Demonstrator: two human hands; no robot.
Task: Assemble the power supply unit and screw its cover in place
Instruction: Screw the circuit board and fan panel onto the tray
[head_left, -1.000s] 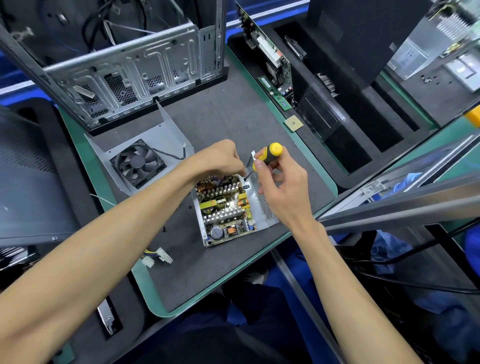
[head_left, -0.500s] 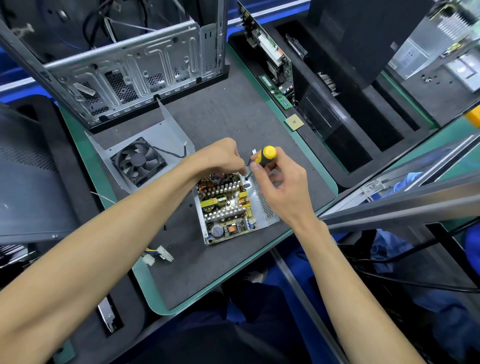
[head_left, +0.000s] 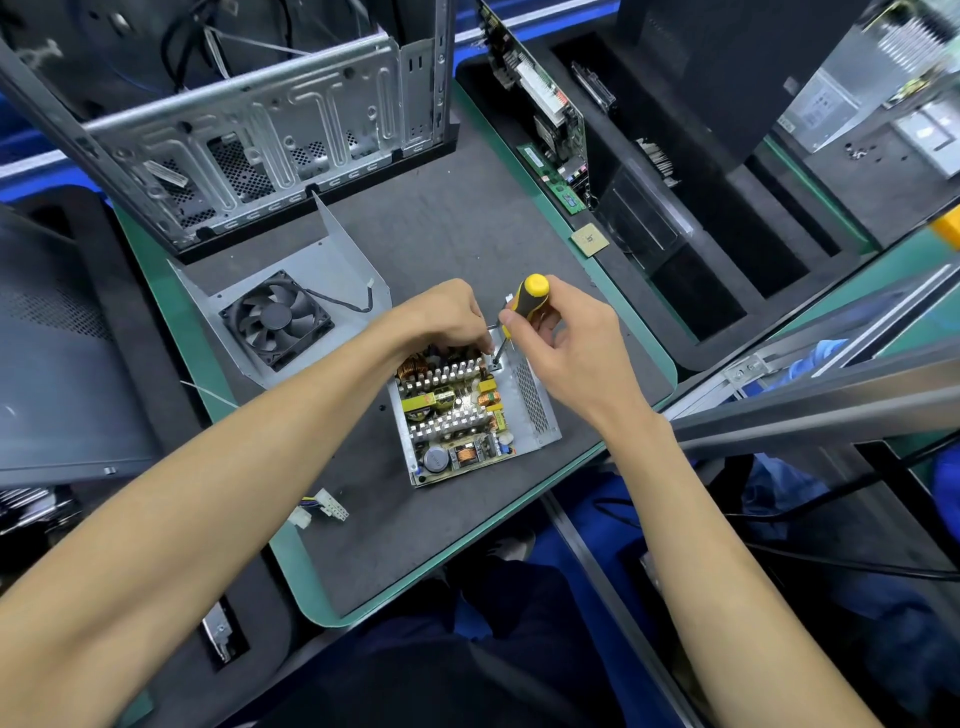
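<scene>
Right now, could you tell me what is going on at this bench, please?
A person is working on an open power supply lying on the grey mat. The right hand grips a yellow-and-black screwdriver, its tip down at the far corner of the board. The left hand rests on the unit's far edge; what its fingers are doing is hidden. The cover with its fan lies apart to the left, not yet fitted.

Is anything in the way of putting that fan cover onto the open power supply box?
Yes: both hands work over the open box. The left hand and the right hand, holding the screwdriver, sit above it. The fan cover lies left.
</scene>
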